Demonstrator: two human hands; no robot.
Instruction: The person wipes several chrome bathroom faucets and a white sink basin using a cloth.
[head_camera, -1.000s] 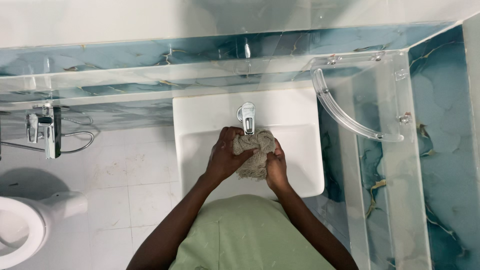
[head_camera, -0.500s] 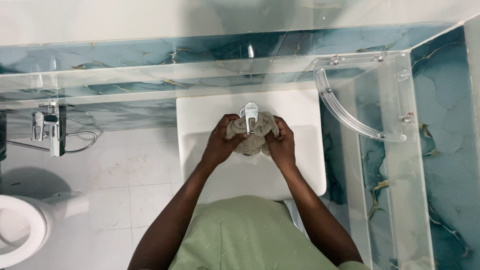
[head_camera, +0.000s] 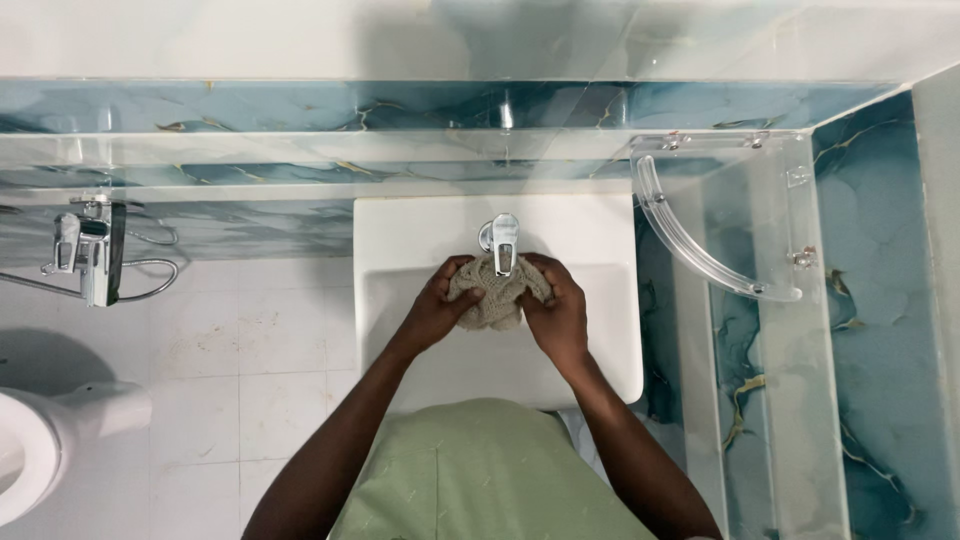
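A bunched beige knitted cloth (head_camera: 490, 298) is squeezed between both my hands over the white rectangular sink (head_camera: 610, 330). My left hand (head_camera: 437, 307) grips its left side and my right hand (head_camera: 556, 310) grips its right side. The chrome tap (head_camera: 503, 242) stands right above the cloth, with its spout over the cloth's top edge. Whether water runs from the tap cannot be seen.
A clear curved corner shelf (head_camera: 700, 250) hangs on the blue marbled wall to the right. A chrome wall valve with hose (head_camera: 90, 250) is at the left, and a white toilet (head_camera: 40, 440) sits at the lower left on the pale tiled floor.
Both hands have raised the cloth from lower in the basin to just under the tap. The cloth is now balled tighter, with no loose end hanging.
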